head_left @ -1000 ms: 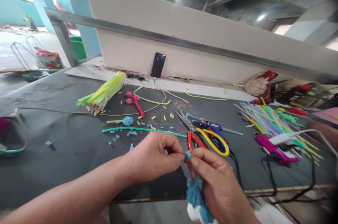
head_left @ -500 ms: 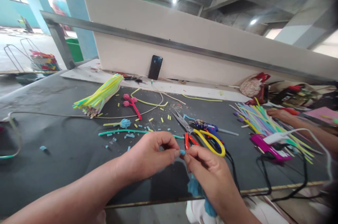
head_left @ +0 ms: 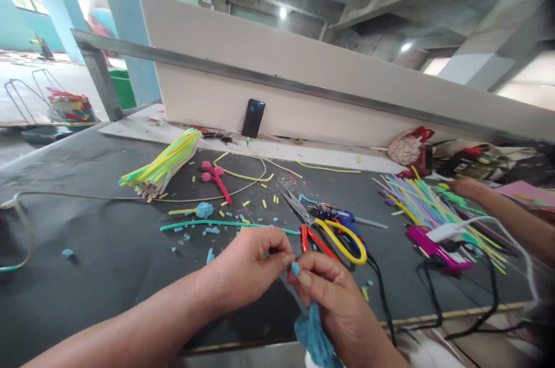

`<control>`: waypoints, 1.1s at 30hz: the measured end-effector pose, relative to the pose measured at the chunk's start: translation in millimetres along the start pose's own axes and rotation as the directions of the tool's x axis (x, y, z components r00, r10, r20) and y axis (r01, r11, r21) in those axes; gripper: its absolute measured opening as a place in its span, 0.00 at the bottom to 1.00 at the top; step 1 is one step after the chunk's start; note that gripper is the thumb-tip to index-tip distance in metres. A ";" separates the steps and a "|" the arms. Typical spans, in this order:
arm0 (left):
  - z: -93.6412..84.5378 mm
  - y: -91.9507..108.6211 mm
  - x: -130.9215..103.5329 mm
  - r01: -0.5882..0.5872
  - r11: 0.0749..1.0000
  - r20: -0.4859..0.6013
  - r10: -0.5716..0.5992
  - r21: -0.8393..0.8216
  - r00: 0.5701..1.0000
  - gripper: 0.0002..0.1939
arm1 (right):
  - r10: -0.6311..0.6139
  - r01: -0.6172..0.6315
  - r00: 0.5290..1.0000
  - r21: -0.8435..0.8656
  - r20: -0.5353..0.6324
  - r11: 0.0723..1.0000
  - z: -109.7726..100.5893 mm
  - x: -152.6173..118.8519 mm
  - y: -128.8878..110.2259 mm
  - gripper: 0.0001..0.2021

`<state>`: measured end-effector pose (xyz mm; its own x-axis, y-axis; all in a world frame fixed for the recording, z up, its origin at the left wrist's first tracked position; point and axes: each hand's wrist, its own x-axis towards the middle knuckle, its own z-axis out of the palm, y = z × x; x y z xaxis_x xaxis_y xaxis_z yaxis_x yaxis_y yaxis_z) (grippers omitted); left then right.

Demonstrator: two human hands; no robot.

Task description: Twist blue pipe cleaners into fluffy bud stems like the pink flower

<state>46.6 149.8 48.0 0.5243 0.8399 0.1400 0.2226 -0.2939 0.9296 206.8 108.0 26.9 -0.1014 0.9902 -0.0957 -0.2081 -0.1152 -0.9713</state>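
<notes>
My right hand [head_left: 333, 293] is closed, pinching a small blue piece [head_left: 295, 268] between thumb and finger. A blue fuzzy bundle [head_left: 318, 336] hangs below that hand, over the table's front edge. At the tips my left hand [head_left: 255, 258] meets the right one; its thumb and forefinger are pressed together, and what they hold is too small to make out. Scissors [head_left: 342, 241] with one yellow and one red handle lie just beyond my right hand. A teal stem [head_left: 225, 223] and a blue pompom on a yellow stem [head_left: 204, 209] lie beyond my left hand.
Yellow-green stems [head_left: 167, 163] lie bundled at the left, near a pink branched piece [head_left: 219, 179]. A phone [head_left: 253, 118] leans on the back board. Behind the scissors is a blue glue gun [head_left: 342, 218]. Rightward lie pastel stems [head_left: 427, 200], a magenta device [head_left: 437, 249] and another person's arm [head_left: 503, 206].
Both hands have shifted slightly down, and the blue piece shows more clearly at my right fingertips. The blue bundle hangs further left. The other person's hand has moved, with green pieces now showing beside it.
</notes>
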 end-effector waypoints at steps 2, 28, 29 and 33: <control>-0.1 -1.9 0.6 -0.033 0.999 -0.016 0.034 0.044 0.999 0.09 | -0.001 0.005 0.997 0.059 -0.072 0.998 4.3 1.0 -0.1 0.11; 2.7 -7.6 3.4 -0.011 0.917 -0.073 -0.020 -0.399 0.997 0.02 | 0.123 -0.131 0.991 0.191 0.057 0.973 0.9 -0.1 -16.8 0.08; 2.4 -7.0 2.9 -0.032 0.922 -0.087 -0.002 -0.385 0.996 0.02 | 0.125 -0.138 0.989 0.205 0.073 0.969 0.4 -0.5 -16.2 0.08; 0.9 -6.7 1.5 -0.110 0.938 -0.114 0.077 -0.329 0.991 0.02 | 0.155 -0.183 0.980 0.272 0.121 0.945 -1.8 -0.4 -13.6 0.05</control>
<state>46.6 152.7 41.7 0.4429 0.8614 0.2488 -0.1200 -0.2180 0.9685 211.4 109.3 39.7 -0.2490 0.9435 -0.2186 -0.4425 -0.3116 -0.8409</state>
